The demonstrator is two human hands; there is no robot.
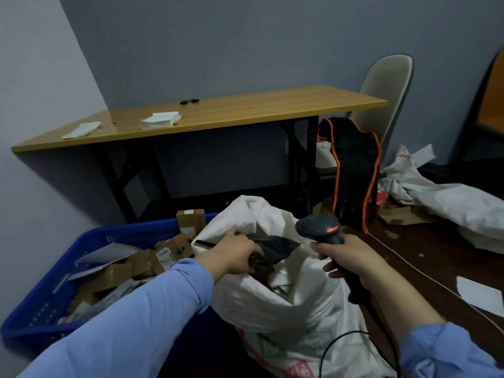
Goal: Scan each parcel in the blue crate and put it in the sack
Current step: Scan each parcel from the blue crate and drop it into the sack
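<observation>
Behind the sack [286, 304], a wooden table [218, 115] is standing. Over the sack's mouth, the left hand [234, 257] is pinching a dark parcel [275, 246], probably soft and light, by its edge; the right hand [351, 260] is clenching the scanner [321, 227].

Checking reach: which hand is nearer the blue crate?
Left. The left hand holds a dark parcel beside the blue crate; the right hand grips the scanner farther right.

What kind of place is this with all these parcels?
Probably a small office room used for parcel sorting: a blue crate heaped with parcels, an open white sack beside it, and a barcode scanner gripped in the right hand. The left hand holds a dark parcel over the sack.
</observation>
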